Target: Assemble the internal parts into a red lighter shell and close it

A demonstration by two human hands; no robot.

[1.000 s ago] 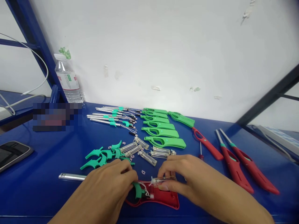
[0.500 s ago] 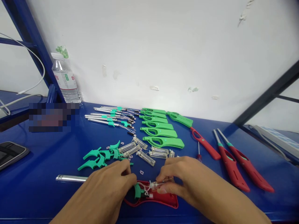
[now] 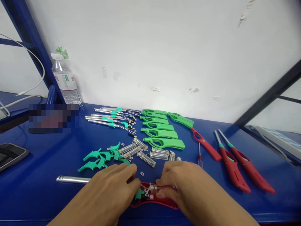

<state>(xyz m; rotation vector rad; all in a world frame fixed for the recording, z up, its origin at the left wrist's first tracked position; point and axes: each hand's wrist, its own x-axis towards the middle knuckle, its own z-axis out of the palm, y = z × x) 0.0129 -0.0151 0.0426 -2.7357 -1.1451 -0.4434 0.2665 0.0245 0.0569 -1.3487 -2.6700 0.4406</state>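
Note:
A red lighter shell half (image 3: 162, 201) lies open side up at the table's front. Its metal tube (image 3: 72, 180) sticks out to the left. Inside sit a green trigger (image 3: 138, 194), white wires (image 3: 146, 192) and a black part. My left hand (image 3: 117, 188), fingers bent closed, grips the shell's front end and hides the tube's base. My right hand (image 3: 175, 183) pinches a clear fuel tank (image 3: 154, 189) over the wide end of the shell. Its fingers cover most of the tank, so I cannot tell how deep it sits.
Behind my hands lie loose green triggers (image 3: 94, 154), several clear tanks (image 3: 146, 159), green shells (image 3: 164, 143) and tube assemblies (image 3: 103, 120). To the right are a screwdriver (image 3: 200, 160), a red shell (image 3: 208, 147) and two red lighters (image 3: 235, 172). A phone (image 3: 11, 155) and bottle (image 3: 66, 81) stand left.
My right hand has turned and come down a little with the fuel tank, nearer the shell. My left hand has shifted slightly right along the shell. More of the screwdriver shows.

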